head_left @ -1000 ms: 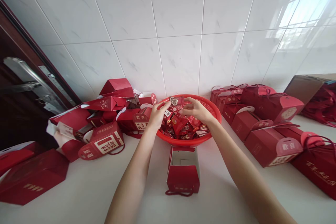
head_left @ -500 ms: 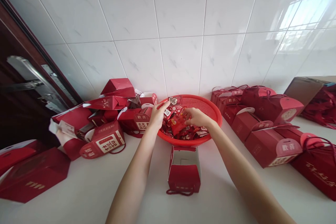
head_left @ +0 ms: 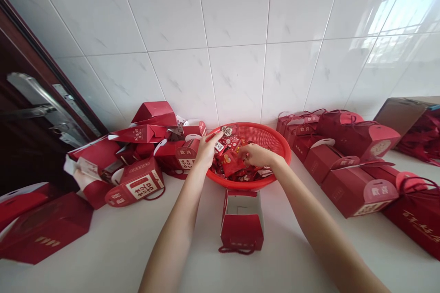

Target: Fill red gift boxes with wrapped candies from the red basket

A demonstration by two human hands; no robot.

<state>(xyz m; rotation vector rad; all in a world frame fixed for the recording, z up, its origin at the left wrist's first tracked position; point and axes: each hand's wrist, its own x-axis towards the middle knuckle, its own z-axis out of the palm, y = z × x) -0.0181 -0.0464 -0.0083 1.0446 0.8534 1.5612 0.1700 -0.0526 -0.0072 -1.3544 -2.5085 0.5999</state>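
A red plastic basket (head_left: pixel 283 147) full of wrapped candies (head_left: pixel 237 170) stands against the tiled wall. At its left side my left hand (head_left: pixel 206 149) is closed on several candy packets (head_left: pixel 227 132), red with white and cream labels. My right hand (head_left: pixel 257 154) reaches down among the candies with its fingers bent; a shiny red packet (head_left: pixel 231 161) lies beside its fingertips. Whether those fingers grip anything is hidden. In front of the basket, between my forearms, an open red gift box (head_left: pixel 241 231) with a cord handle shows its pale, bare inside.
Folded red gift boxes (head_left: pixel 137 187) crowd the left of the white table, some piled up. More closed red boxes (head_left: pixel 357 190) stand on the right. A cardboard carton (head_left: pixel 397 116) with red items is at the far right. A dark door (head_left: pixel 34 114) with a metal handle borders the left.
My right hand has shifted slightly left and lower into the candies, its fingers curling more. My left hand stays at the basket's left side with the packets.
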